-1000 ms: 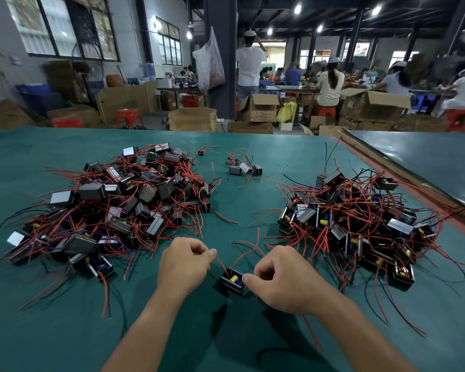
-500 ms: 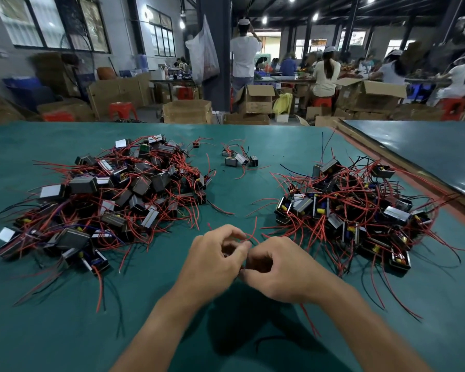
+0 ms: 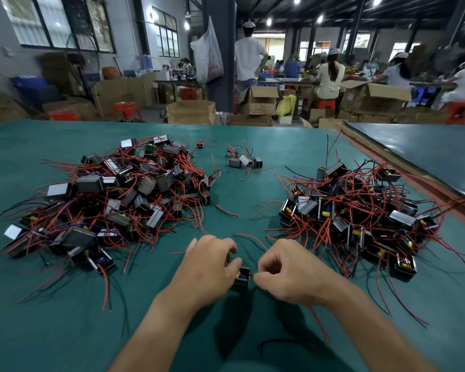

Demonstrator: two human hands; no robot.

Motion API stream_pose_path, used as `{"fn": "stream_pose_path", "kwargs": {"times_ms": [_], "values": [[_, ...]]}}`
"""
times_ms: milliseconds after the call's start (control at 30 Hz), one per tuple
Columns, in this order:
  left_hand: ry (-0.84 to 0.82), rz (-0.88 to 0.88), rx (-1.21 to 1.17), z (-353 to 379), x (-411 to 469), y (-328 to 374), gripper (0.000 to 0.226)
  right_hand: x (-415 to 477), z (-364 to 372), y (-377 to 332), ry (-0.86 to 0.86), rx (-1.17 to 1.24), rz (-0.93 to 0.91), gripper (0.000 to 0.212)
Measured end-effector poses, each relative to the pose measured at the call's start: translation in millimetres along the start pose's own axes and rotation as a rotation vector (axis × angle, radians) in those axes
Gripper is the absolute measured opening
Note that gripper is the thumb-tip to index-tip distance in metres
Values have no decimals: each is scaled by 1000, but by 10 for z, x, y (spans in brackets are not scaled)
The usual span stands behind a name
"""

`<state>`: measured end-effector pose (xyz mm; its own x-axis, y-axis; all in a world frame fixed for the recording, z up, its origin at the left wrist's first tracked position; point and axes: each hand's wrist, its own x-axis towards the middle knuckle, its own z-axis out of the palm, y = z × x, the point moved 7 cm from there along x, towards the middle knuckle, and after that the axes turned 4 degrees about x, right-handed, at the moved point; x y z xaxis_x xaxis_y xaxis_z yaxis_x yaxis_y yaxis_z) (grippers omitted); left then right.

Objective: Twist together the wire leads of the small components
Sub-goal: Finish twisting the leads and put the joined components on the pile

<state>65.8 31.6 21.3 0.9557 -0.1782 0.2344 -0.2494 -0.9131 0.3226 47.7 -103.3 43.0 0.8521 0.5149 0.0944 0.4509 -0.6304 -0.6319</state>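
A small black component (image 3: 241, 276) with a yellow and blue core hangs just above the green table (image 3: 65, 331), between my two hands. My left hand (image 3: 210, 267) grips its left side with thumb and curled fingers. My right hand (image 3: 285, 272) pinches a red wire lead (image 3: 250, 275) that comes out of the component's right side. More red and black leads (image 3: 250, 238) curve up behind my hands. The rest of the leads is hidden under my fingers.
A large pile of components with red wires (image 3: 113, 194) lies to the left, another pile (image 3: 360, 210) to the right. A few loose components (image 3: 242, 161) sit further back at centre. A second table (image 3: 427, 154) adjoins on the right. People work among cardboard boxes (image 3: 191, 112) beyond.
One second ago my hands were apart with the component between them; then they closed together over it. Now they have parted slightly, showing the component, with my right hand pinching a red lead.
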Motion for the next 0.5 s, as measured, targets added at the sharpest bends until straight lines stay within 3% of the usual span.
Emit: {"fn": "stream_pose_path", "kwargs": {"times_ms": [167,267,333,400,500], "values": [[128,-212,-45,-128,-25,-182,17,21,-41,54,-34,141,-22,31],[232,-95,-127,-244,-25,-69,9,55,-186,148,149,318,-6,27],[183,28,-298,-279,-51,106,22,79,-282,285,331,424,48,18],[53,95,-383,-218,-80,245,29,90,-333,421,454,299,111,8],[-37,141,-343,-127,-96,290,25,100,-297,509,439,75,167,15]]}}
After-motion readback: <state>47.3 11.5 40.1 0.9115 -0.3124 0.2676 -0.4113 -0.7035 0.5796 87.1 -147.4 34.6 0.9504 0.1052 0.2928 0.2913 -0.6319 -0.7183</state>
